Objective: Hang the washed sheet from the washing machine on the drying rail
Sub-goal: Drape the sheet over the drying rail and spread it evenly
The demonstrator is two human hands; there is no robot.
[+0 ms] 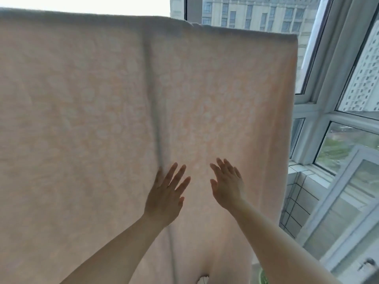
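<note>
No readable writing or brand anywhere; the only marking is a faint pale blotchy pattern on the sheet (pixel 123 99), too washed out by backlight to make out. Sheet is pale pink, draped over the top, hanging flat in front of both my hands and filling most of the view; its top fold sits well above my fingertips, and the rail under it is hidden by the fabric. My left hand (pixel 166 193) is spread, fingers straight, palm on or right at the cloth, just right of a vertical crease (pixel 156 128); holding nothing. My right hand (pixel 226 185) is just beside it, fingers straight and together, also gripping nothing; can't tell if it actually touches the fabric. Sheet's left side and bottom are cut off by the frame. Right of my right hand: white window frames (pixel 315 111), tiled sill (pixel 297 193), blurry buildings (pixel 256 15) outside. Small white thing at the bottom edge below my wrists, unidentifiable.
</note>
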